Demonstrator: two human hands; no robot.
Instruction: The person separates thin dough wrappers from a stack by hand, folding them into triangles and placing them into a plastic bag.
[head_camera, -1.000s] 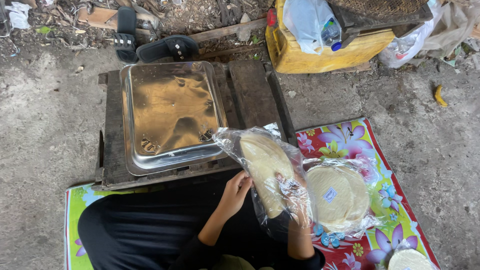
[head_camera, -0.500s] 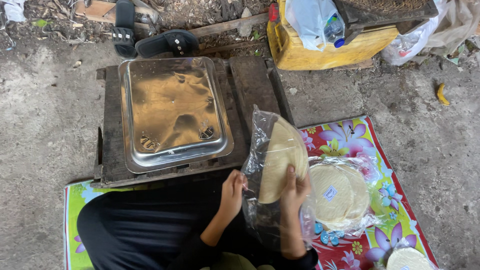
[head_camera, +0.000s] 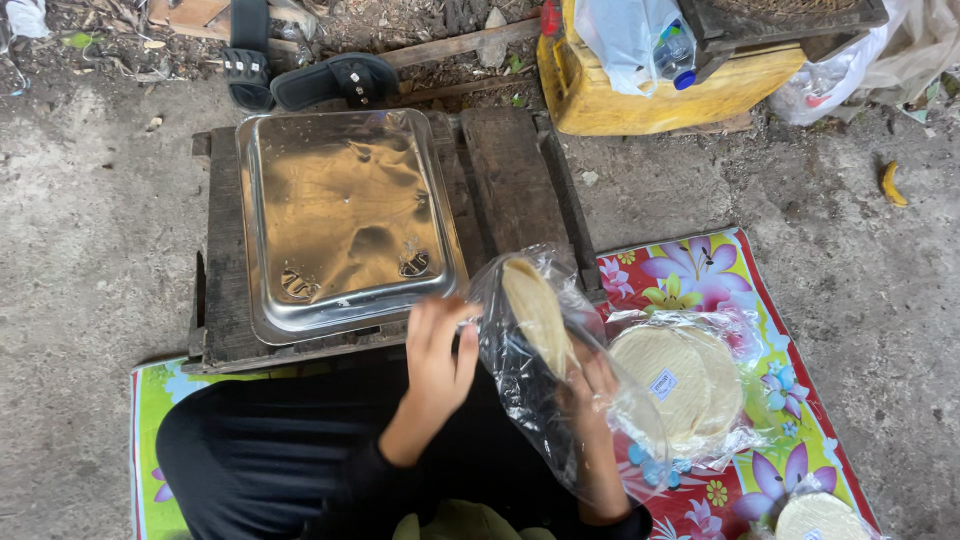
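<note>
Clear bag of round flatbreads stands on edge between hands; right hand grasping bag side, left hand fingers pinching mouth, nearer steel tray.

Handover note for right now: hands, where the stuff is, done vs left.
Left hand: fingers at the open mouth of the clear plastic bag.
Right hand: supports the bag from its far side.
Round flat discs stand on edge inside the bag, none out.
Metal tray on the wooden pallet holds nothing.
Second bagged stack of discs lies on the floral mat.
Done: bag opened. Left: discs remain inside.
</note>
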